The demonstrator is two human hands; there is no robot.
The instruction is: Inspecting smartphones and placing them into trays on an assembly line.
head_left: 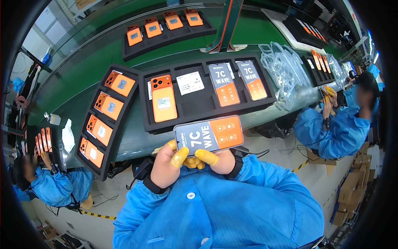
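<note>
My left hand (169, 159) and my right hand (214, 160), both in yellow finger covers, grip the lower edge of a smartphone (209, 135) held in front of my chest. A grey and orange printed film covers its front, which faces up. Beyond it, a black foam tray (195, 110) lies on the bench. An orange phone (163, 98) rests back up in its left slot, camera block at the far end. White labels (190, 83) show in the tray, and two film-covered phones (224, 85) lie in its right slots.
A slanted foam tray (108, 137) with several orange phones stands left; another tray (174, 36) sits on the green conveyor (253, 31). Clear plastic sleeves (284, 70) pile up at right. A green post (228, 25) rises behind. Co-workers in blue sit left and right.
</note>
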